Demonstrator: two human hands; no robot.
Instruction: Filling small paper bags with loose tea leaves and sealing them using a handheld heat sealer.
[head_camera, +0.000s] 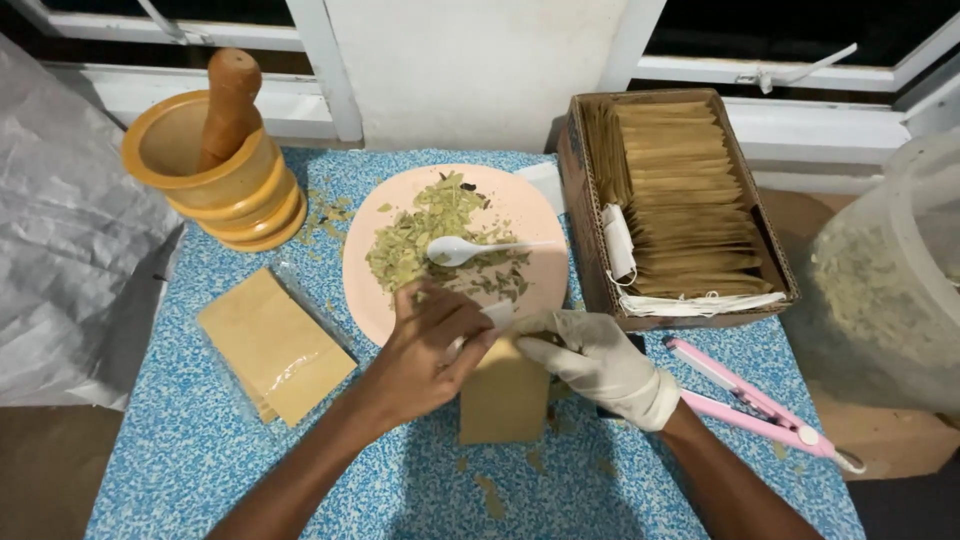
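Observation:
My left hand (430, 350), bare, and my right hand (600, 362), in a pale glove, both grip the top edge of a small brown paper pouch (503, 400) that stands on the blue speckled table. Just beyond them lies a pink plate (530, 215) with a heap of crushed dried green leaves (425, 235) and a white plastic spoon (460, 249) resting on the leaves. What sits inside the pouch is hidden by my fingers.
A stack of flat brown pouches (272, 345) lies at the left. A wooden mortar with pestle (215, 160) stands at the back left. A cardboard box of filled brown pouches (690, 200) is at the right, a pink heat sealer (755, 405) beside my right wrist, and a translucent container (890, 280) at the far right.

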